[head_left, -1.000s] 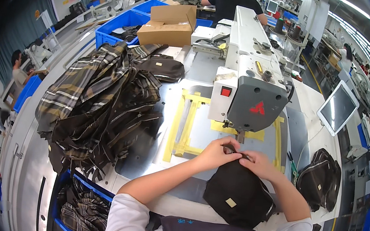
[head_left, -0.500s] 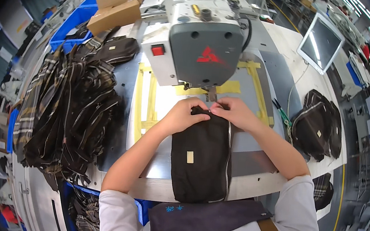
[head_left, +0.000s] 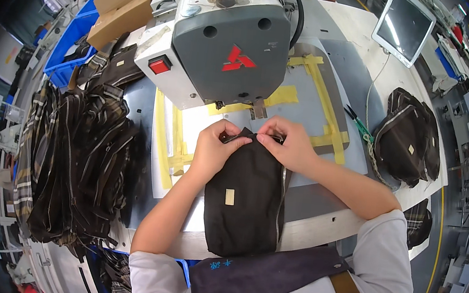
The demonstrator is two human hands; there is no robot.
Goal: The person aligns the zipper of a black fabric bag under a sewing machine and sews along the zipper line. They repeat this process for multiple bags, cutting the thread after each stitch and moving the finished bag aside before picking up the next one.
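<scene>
A dark brown fabric pouch [head_left: 244, 200] hangs toward me over the table's near edge. It has a zip along its right side and a small pale label. My left hand [head_left: 217, 147] pinches its top left corner between thumb and fingers. Close beside it, my right hand [head_left: 284, 145] grips the top edge near the zip's end. Just beyond my fingertips is the presser foot [head_left: 259, 111] of a grey and white sewing machine [head_left: 231, 48]. The pouch's top edge lies short of the foot, apart from it.
Dark and plaid pouches [head_left: 78, 169] pile up on the left, with a cardboard box [head_left: 123, 15] and blue bin [head_left: 61, 66] behind. More pouches [head_left: 411, 144] sit at right, beside green-handled snips [head_left: 359, 121]. A screen [head_left: 405, 28] stands back right. Yellow tape [head_left: 325, 108] lines the machine bed.
Both hands and the pouch's top edge have drawn slightly back from the presser foot, keeping their pinch. My view has shifted, so the machine looks larger and further left.
</scene>
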